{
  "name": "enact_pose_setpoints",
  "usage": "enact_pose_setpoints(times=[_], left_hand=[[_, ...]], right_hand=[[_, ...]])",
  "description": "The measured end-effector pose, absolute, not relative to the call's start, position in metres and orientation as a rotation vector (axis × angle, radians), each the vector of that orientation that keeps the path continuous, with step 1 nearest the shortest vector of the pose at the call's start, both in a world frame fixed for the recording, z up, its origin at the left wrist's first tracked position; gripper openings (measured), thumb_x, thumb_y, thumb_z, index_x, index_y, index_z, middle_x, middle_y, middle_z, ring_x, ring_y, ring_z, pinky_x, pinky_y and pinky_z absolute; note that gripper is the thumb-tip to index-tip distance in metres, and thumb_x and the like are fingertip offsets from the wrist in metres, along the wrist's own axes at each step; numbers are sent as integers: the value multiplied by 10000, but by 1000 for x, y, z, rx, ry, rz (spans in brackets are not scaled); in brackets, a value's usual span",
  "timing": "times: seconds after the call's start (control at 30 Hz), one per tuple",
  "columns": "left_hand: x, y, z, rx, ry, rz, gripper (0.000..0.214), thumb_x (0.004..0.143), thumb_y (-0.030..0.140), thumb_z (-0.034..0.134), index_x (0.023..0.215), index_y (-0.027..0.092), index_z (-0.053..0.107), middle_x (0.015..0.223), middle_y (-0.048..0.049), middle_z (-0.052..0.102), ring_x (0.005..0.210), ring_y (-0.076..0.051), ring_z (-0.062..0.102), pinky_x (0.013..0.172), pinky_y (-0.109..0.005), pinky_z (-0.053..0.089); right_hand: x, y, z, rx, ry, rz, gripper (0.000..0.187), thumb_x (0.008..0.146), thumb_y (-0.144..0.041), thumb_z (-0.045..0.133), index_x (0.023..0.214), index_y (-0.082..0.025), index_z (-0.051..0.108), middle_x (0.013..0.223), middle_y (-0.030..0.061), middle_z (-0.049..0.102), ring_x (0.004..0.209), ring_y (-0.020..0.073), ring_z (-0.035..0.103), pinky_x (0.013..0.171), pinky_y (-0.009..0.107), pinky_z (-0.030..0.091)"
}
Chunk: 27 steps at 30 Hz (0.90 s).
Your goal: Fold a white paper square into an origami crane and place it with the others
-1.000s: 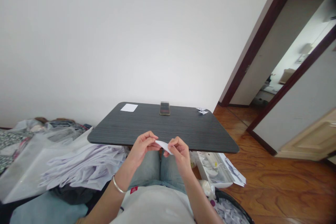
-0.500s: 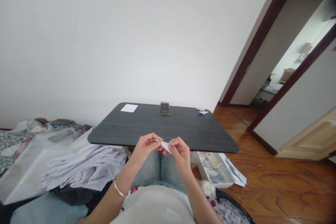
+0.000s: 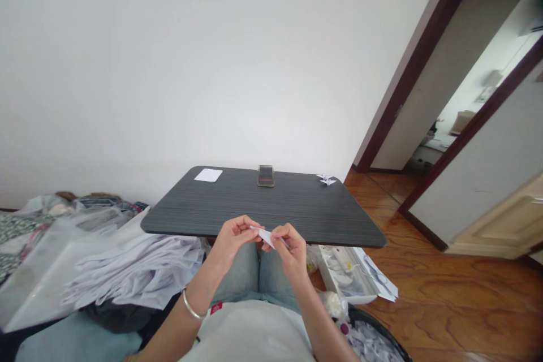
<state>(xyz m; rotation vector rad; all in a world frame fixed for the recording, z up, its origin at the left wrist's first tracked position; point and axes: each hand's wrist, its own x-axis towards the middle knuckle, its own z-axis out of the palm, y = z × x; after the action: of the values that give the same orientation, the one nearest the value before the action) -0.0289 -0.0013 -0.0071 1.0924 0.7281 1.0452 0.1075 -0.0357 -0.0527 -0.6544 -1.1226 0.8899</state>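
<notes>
Table (image 3: pixel 263 209), dark and wood-grained, takes up the middle of the view. Both hands work just short of its near edge, raised above the lap and not resting on the top. The left hand (image 3: pixel 231 237) and the right hand (image 3: pixel 288 246) face each other, fingertips almost meeting. Each pinches one end of a small folded piece of white paper (image 3: pixel 266 236) between thumb and forefinger. Held at both ends like this, the piece stays stretched and level between the hands, close under the eyes, probably so that its edges can be lined up and pressed. Both grasps are closed on the paper, and the other fingers are curled in loosely.

A slumped pile of white sheets (image 3: pixel 136 266) in clear wrapping lies on the left, below the table's near left corner. An open box (image 3: pixel 352 274) of small pale items sits under the near right corner, with a dark bin (image 3: pixel 373 342) of paper scraps nearer the body. At the far edge a phone (image 3: pixel 266 176) stands upright in the middle. A flat white sheet (image 3: pixel 208 175) lies by the far left corner and a tiny folded paper figure (image 3: pixel 326 180) by the far right. Nothing lies between the hands and the tabletop.
</notes>
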Motion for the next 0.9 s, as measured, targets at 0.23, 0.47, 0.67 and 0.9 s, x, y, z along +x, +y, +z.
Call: enact_pose_setpoints(times=[0.23,0.47,0.67,0.9], left_hand=[[-32,0,-6,1131,708,996,157,606,229,749,629,122,637,726,-51,718,646,-120,628,654,-215,488],[-32,-1,-5,1166,666,991,140,670,242,708,703,132,628,731,-31,687,661,-123,616,656,-229,491],[-27,-6,-6,1215,666,997,211,675,294,714,773,135,616,686,-31,676,614,-144,622,627,-265,490],[-23,-6,-2,1231,733,985,262,614,340,752,643,130,597,561,-25,662,518,-138,603,553,-251,469]], right_hand=[[106,-36,-54,-612,-1098,916,101,832,-218,549,731,-213,541,644,-37,588,496,119,596,502,246,452],[107,-35,-58,-656,-1153,857,105,852,-245,529,751,-215,532,657,-21,580,538,133,588,531,264,467],[105,-37,-57,-715,-1204,752,116,855,-245,521,743,-220,536,672,-13,571,559,132,556,536,259,462],[104,-37,-59,-747,-1280,688,119,855,-218,509,739,-217,537,679,-12,579,564,127,546,536,246,443]])
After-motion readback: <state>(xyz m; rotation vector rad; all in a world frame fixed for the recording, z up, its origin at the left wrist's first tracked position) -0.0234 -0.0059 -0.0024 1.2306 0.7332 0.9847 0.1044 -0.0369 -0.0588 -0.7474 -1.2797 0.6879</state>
